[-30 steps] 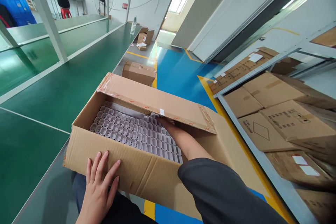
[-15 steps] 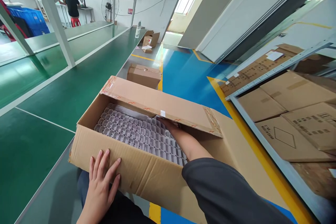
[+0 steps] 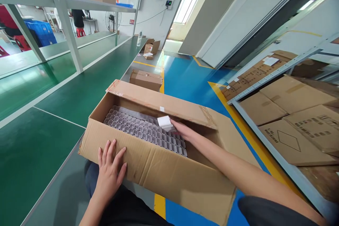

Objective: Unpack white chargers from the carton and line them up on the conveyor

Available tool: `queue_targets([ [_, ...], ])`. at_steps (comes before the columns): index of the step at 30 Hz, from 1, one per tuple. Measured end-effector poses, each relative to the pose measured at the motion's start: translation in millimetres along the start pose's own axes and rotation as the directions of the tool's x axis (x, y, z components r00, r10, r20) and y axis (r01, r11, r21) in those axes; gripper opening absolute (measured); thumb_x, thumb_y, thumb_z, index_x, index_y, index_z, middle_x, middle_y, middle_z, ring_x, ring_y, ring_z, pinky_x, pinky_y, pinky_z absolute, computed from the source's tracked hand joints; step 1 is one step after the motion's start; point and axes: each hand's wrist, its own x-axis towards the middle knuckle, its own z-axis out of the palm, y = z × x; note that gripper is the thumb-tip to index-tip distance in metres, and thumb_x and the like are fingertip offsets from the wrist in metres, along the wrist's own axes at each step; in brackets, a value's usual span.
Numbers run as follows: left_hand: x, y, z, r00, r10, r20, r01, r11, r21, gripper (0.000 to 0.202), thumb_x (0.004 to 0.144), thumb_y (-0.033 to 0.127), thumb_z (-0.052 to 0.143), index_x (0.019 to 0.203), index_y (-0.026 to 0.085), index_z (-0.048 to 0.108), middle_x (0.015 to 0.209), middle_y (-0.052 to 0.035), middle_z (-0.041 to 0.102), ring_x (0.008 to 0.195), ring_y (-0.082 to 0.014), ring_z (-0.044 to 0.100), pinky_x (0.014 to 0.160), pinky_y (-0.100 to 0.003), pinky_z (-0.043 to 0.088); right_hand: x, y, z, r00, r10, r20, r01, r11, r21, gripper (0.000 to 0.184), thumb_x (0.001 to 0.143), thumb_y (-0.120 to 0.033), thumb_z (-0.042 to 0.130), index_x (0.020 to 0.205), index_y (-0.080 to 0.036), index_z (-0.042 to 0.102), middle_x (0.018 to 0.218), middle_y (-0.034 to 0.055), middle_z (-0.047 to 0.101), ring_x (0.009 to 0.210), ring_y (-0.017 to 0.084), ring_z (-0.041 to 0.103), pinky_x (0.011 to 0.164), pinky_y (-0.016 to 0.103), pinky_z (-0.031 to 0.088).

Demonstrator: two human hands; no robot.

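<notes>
A long open cardboard box [image 3: 174, 176] lies tilted in front of me, packed with rows of small clear plastic cups [image 3: 143, 127]. Against the near outer wall of the box my left hand [image 3: 112, 169] lies with its fingers spread, holding nothing. My right hand [image 3: 182, 130] reaches over the box and grips a small white block-like piece [image 3: 164, 123], perhaps a short stack, just above the cups. Its fingers are partly hidden behind that piece. The far flap [image 3: 156, 100] of the box is folded inward above the cups.
A green-topped workbench [image 3: 100, 63] with a metal shelf frame [image 3: 66, 31] runs along the left. Another cardboard box [image 3: 145, 79] sits beyond mine. On the right, a metal rack [image 3: 254, 130] holds cartons [image 3: 304, 91]. A person [image 3: 78, 17] is in the far background.
My right hand has risen out from under the far flap, bringing the white piece into sight. My left hand stays on the box wall. The view has shifted slightly.
</notes>
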Motion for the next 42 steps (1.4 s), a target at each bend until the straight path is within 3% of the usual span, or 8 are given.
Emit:
queue_targets([
  [4, 1.8, 1.4, -5.4, 1.000, -0.022, 0.014, 0.022, 0.999, -0.024, 0.047, 0.095, 0.022, 0.053, 0.142, 0.028, 0.050, 0.161, -0.0129, 0.031, 0.152, -0.0336, 0.023, 0.120, -0.065, 0.021, -57.5, -14.7, 11.6, 0.975, -0.111, 0.192, 0.068, 0.973, 0.221, 0.044, 0.084, -0.052, 0.062, 0.117, -0.023, 0.068, 0.114, 0.0102, 0.073, 0.108, 0.029, 0.066, 0.084, 0.041, 0.055],
  [8, 1.1, 0.7, -21.3, 1.000, -0.015, 0.009, 0.016, 0.994, -0.107, 0.048, 0.097, 0.026, 0.052, 0.144, 0.027, 0.046, 0.158, -0.0142, 0.036, 0.152, -0.0331, 0.025, 0.120, -0.067, 0.019, -120.7, -41.7, 33.0, 0.899, -0.339, 0.276, 0.127, 0.807, 0.577, 0.061, 0.075, -0.059, 0.067, 0.125, -0.023, 0.064, 0.123, 0.0136, 0.069, 0.115, 0.032, 0.063, 0.091, 0.046, 0.052],
  [14, -14.6, -6.3, -86.3, 0.992, -0.067, -0.109, 0.007, 0.880, -0.474, 0.076, 0.091, 0.041, 0.065, 0.153, 0.027, 0.024, 0.157, -0.0181, 0.035, 0.148, -0.0318, 0.034, 0.117, -0.055, 0.037, -187.8, -45.5, 114.8, 0.730, -0.490, 0.476, -0.156, 0.558, 0.815, 0.058, 0.078, -0.066, 0.063, 0.123, -0.030, 0.065, 0.122, 0.0104, 0.070, 0.110, 0.033, 0.065, 0.082, 0.052, 0.054],
  [21, -79.0, -18.0, -194.0, 0.901, 0.056, -0.430, -0.215, 0.919, -0.330, 0.095, 0.074, 0.042, 0.085, 0.148, 0.029, 0.028, 0.143, -0.0181, 0.050, 0.136, -0.0335, 0.048, 0.111, -0.058, 0.041, -237.4, -41.1, 240.9, 0.297, -0.598, 0.745, -0.548, 0.532, 0.646, 0.053, 0.073, -0.069, 0.068, 0.115, -0.037, 0.069, 0.120, 0.0006, 0.070, 0.102, 0.027, 0.066, 0.071, 0.040, 0.057],
  [26, -160.7, -5.7, -243.9, 0.830, -0.143, -0.539, 0.029, 0.976, -0.214, 0.089, 0.071, 0.032, 0.088, 0.143, 0.028, 0.035, 0.125, -0.0126, 0.063, 0.114, -0.0247, 0.063, 0.097, -0.042, 0.052, -288.5, -47.6, 308.3, -0.087, -0.494, 0.865, -0.685, 0.660, 0.307, 0.048, 0.074, -0.069, 0.069, 0.111, -0.039, 0.070, 0.116, -0.0011, 0.071, 0.090, 0.026, 0.068, 0.065, 0.038, 0.056],
  [31, -230.8, 26.4, -258.0, 0.667, -0.378, -0.642, 0.241, 0.925, -0.295, 0.082, 0.074, 0.034, 0.086, 0.140, 0.028, 0.037, 0.113, -0.0091, 0.070, 0.097, -0.0188, 0.069, 0.079, -0.028, 0.056, -339.8, -48.3, 349.5, -0.450, -0.341, 0.825, -0.648, 0.761, -0.039, 0.045, 0.072, -0.065, 0.073, 0.107, -0.037, 0.070, 0.107, 0.0003, 0.074, 0.076, 0.023, 0.068, 0.058, 0.037, 0.055],
  [36, -270.4, 58.4, -262.3, 0.484, -0.455, -0.748, 0.431, 0.868, -0.249, 0.081, 0.073, 0.036, 0.086, 0.138, 0.026, 0.039, 0.113, -0.0099, 0.071, 0.096, -0.0191, 0.071, 0.078, -0.027, 0.056, -367.3, -36.9, 369.1, -0.586, -0.183, 0.789, -0.533, 0.821, -0.205, 0.056, 0.074, -0.076, 0.062, 0.116, -0.038, 0.069, 0.122, 0.0041, 0.068, 0.083, 0.025, 0.067, 0.068, 0.046, 0.056],
  [42, -289.9, 73.0, -264.9, 0.388, -0.486, -0.783, 0.554, 0.802, -0.223, 0.080, 0.073, 0.040, 0.086, 0.137, 0.026, 0.041, 0.113, -0.0113, 0.071, 0.096, -0.0196, 0.071, 0.077, -0.027, 0.057, -381.2, -27.4, 383.1, -0.640, -0.113, 0.760, -0.474, 0.837, -0.275, 0.064, 0.074, -0.080, 0.055, 0.120, -0.037, 0.068, 0.130, 0.0080, 0.064, 0.094, 0.031, 0.065, 0.075, 0.055, 0.053],
])
